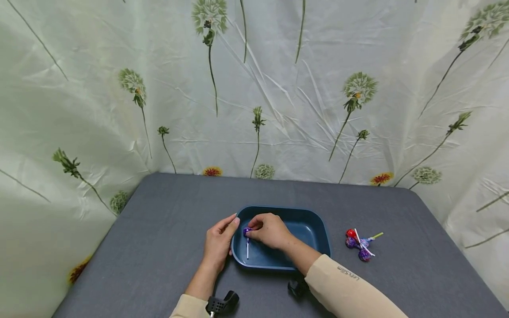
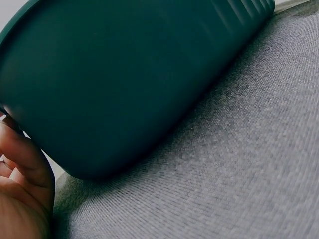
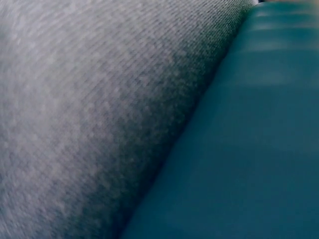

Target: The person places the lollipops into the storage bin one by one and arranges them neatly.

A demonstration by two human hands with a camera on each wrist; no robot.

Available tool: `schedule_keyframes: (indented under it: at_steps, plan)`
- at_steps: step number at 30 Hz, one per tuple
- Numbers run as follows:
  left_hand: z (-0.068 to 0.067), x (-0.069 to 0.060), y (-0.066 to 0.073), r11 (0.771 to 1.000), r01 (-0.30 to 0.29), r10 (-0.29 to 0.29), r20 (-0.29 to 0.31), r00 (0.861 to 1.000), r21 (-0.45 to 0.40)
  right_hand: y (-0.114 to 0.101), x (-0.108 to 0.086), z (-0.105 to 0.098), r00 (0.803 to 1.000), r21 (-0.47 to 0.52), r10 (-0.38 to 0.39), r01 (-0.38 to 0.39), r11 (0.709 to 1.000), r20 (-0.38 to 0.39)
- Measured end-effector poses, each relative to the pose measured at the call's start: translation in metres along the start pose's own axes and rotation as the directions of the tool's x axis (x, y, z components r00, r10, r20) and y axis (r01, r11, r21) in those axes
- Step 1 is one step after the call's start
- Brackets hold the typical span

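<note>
Now left hand (image 1: 216,245) grips tray edge (image 1: 278,207), right hand (image 1: 271,232) pinches lollipop (image 1: 246,231), with open room rightward inside.

Smooth plastic tray (image 1: 314,238) (softly glossy), matt woven tablecloth (image 1: 179,207), shiny creased curtain (image 1: 286,97).

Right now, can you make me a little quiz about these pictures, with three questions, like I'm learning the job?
1. Which hand touches the round, purple-wrapped lollipop?
2. Pick the colour of its stick: a) green, b) white, c) red.
3. True or false: from the person's side, the cluster of red and purple wrapped lollipops lies right of the blue rectangular tray.

Key: 1. The right hand. 2. b. 3. True.
</note>
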State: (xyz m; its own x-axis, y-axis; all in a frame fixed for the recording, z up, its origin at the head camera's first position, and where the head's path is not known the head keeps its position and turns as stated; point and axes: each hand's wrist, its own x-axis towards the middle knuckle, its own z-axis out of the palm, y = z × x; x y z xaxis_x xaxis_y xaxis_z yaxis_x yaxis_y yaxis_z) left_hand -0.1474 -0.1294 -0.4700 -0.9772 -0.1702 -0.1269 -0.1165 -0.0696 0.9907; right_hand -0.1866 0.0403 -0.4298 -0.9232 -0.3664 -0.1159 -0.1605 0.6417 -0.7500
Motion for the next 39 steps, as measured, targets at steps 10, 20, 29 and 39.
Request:
schedule_keyframes:
  at_steps: [10,20,29,39]
  plan:
    - [0.0000,0.0002,-0.0009,1.000,0.019,-0.019,0.001,1.000,0.014,0.0001,0.0008,0.0011,1.000,-0.004,0.000,0.000,1.000,-0.017]
    - [-0.0002,0.0002,-0.0009,1.000,0.015,-0.015,0.002,1.000,0.007,-0.0020,0.0005,0.0017,1.000,0.006,0.013,-0.013,1.000,-0.015]
    - [0.0000,0.0004,-0.0016,1.000,0.013,-0.013,0.001,1.000,0.000,-0.0005,0.0008,0.0013,1.000,0.016,0.024,-0.023,1.000,-0.013]
    - [-0.0002,0.0014,-0.0020,1.000,0.010,-0.010,-0.009,1.000,-0.009,-0.0011,0.0004,0.0015,0.999,0.026,0.040,-0.040,0.999,-0.007]
